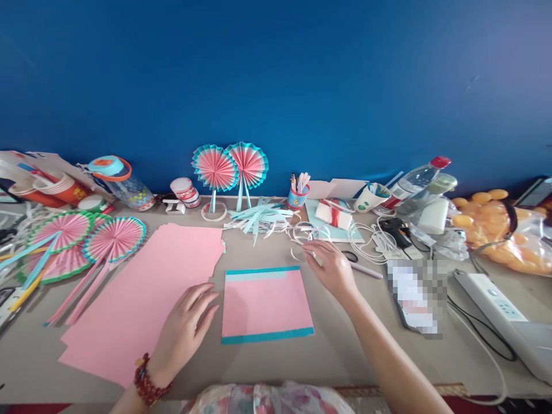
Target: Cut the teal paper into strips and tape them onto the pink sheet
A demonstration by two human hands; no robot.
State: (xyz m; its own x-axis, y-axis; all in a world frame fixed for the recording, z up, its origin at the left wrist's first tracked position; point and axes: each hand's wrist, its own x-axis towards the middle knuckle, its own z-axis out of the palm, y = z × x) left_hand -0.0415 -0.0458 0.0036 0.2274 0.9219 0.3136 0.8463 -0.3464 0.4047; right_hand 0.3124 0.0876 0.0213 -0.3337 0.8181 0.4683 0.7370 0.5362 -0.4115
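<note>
In front of me lies a pink sheet (267,307) with a blue strip along its far and near edges and a pale strip below the far one. My left hand (190,325), with a red bead bracelet at the wrist, is beside the sheet's left edge, fingers apart and holding nothing. It hovers at the right side of a stack of pink paper (150,287). Beyond the sheet's far right corner, my right hand (331,267) reaches forward, fingers bent and thumb apart. Its fingertips are by a thin pale ring (296,254); whether they touch it cannot be made out.
Pleated paper fans (115,238) lie at left; two more (215,169) stand by the blue wall. Cut paper strips (259,218) and a pencil cup (298,196) sit at the back. Rightward are cables (366,240), a phone (414,296), a power strip (491,299) and a bottle (414,183).
</note>
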